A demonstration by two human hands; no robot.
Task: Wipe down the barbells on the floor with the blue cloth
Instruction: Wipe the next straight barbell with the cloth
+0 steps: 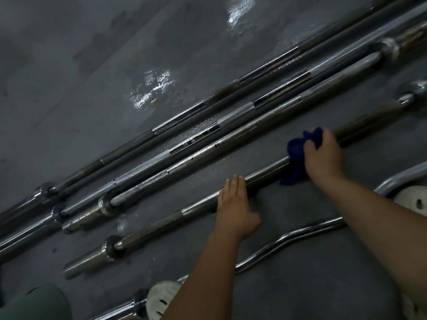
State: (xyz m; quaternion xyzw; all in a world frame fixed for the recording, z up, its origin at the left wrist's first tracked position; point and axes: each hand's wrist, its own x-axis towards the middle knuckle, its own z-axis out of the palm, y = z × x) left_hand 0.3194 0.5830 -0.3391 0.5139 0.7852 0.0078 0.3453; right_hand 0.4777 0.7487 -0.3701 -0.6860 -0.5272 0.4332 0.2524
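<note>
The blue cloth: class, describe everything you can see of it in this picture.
The blue cloth is dark, soft-looking fabric, crumpled into a bunch. It sits draped over the shaft of the barbell, gripped there by the right hand. One fold pokes out above the hand; another hangs toward the floor. The left hand rests on the same bar, apart from the cloth.

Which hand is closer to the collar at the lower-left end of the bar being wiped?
Left. The left hand rests flat on the bar, partway up from the collar. The right hand holds the blue cloth farther up the same bar.
</note>
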